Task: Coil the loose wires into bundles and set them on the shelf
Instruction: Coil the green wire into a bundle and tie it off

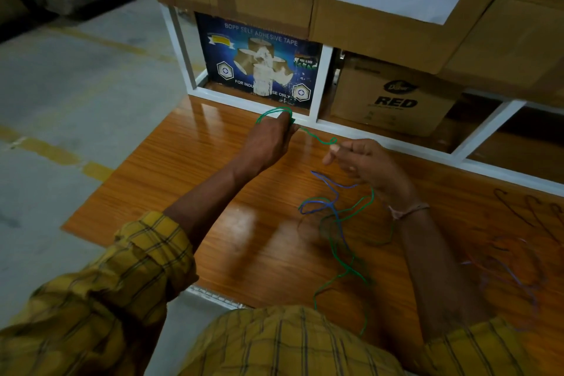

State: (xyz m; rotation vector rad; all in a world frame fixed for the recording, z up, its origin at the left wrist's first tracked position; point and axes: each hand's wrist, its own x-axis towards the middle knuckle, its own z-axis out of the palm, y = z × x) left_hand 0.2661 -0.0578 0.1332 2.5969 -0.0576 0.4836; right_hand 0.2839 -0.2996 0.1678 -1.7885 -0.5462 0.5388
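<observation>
Head view: green wire [317, 139] stretches between left hand [270, 139] and right hand [363, 162].

Dim, glare streaks on the tabletop [213, 143], blurred, wide-angle-warped edges.

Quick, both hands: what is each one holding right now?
Left hand: grips a loop of the green wire.
Right hand: fingers curled, pinching the same green wire near its small kink.

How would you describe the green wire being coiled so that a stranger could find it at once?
Start at the glossy wooden table before the blue tape box. The left hand holds small loops of green wire, which trails to the right hand. Unlike the blue wire, it is lifted.
</observation>
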